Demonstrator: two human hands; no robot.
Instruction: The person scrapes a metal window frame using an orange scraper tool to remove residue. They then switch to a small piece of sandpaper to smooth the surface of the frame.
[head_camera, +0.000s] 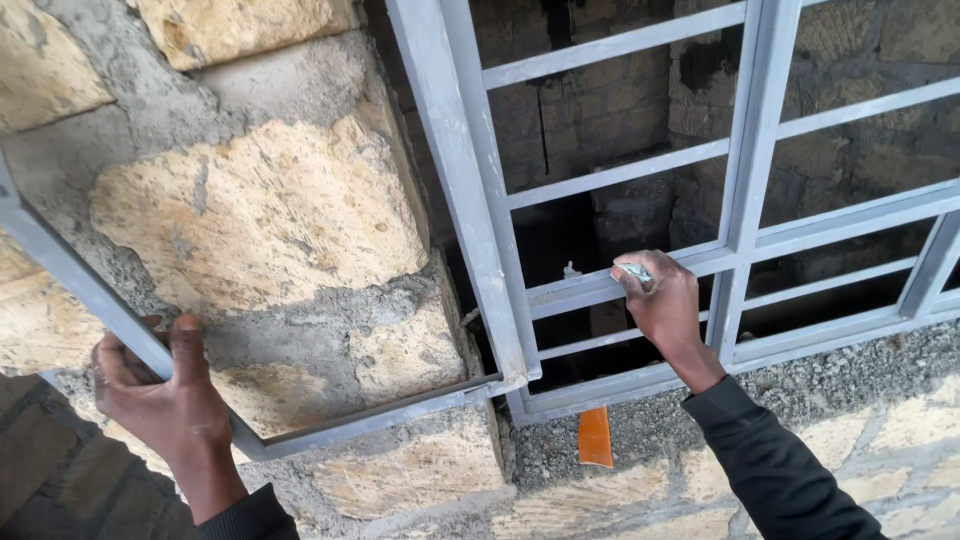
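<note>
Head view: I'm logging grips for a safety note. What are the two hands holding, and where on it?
The left hand grips the open grey window sash by its slanted outer bar. The right hand presses a small pale scrap against a horizontal bar of the window grille.

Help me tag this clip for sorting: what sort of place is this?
Probably a building site: rough stone wall with raw mortar, an unglazed grey metal window frame set in it. The left hand and right hand grip its bars.

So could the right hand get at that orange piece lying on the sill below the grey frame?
Probably yes. The right hand grips a frame bar just above, on the near side of the frame, and the orange piece lies uncovered on the gritty sill, with nothing between them.
</note>
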